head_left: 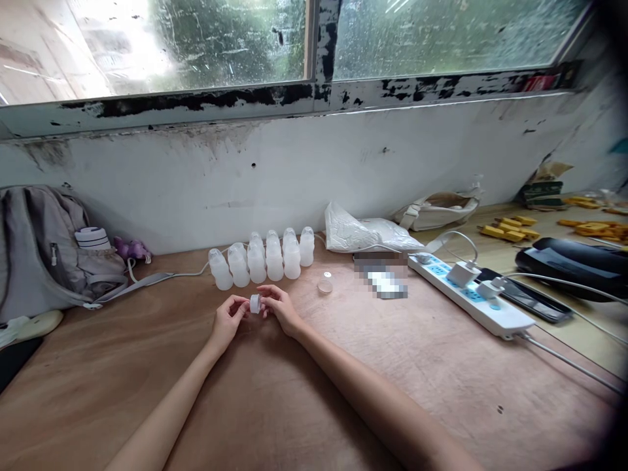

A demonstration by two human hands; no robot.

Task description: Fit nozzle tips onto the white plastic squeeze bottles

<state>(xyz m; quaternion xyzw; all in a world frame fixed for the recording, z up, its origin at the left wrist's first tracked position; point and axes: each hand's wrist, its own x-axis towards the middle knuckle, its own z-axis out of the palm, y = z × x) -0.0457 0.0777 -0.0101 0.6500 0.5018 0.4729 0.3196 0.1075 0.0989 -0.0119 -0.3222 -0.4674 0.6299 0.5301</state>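
A small white round cap [255,303] is held up between my two hands, a little above the wooden table [255,392]. My left hand [229,320] pinches it from the left with thumb and fingertips. From the other side, the bent fingers of my right hand [279,309] close on its right edge; part of the cap is hidden behind them. Just beyond my hands, several frosted white baby bottles [238,265] with clear domed tops stand upright in two rows. A clear and white cap [325,282] rests on the table to their right.
A grey backpack [44,242] and a purple toy [132,249] sit at the left. White plastic packaging [367,232] lies by the wall. Rightward are a power strip [471,294] with plugs and cables, a phone [524,297] and yellow pieces [510,229].
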